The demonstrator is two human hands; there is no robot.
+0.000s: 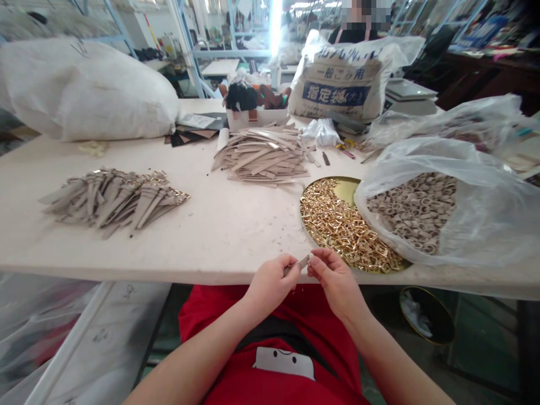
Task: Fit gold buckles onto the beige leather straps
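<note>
Table [219, 236] edge, strap [297, 263] pinched between left hand [270, 284], right hand [333, 281]

At the near edge of the table [219, 230] the person's left hand [270, 284] and right hand [335, 281] meet, with a small strap [297, 263] held between them, and just behind the right hand sits a round tray [346, 188] with buckles [341, 228] in it. To the right of the tray, partly lying over its rim, is a plastic bag [485, 225] with loops [415, 211] inside, while a pile of straps with buckles on [113, 197] lies well to the left. Farther back at the middle lies a stack of plain straps [264, 154], behind it a box [257, 118], a large sack [84, 90] at the far left and a printed bag [350, 76] at the far right, with another person behind that.
</note>
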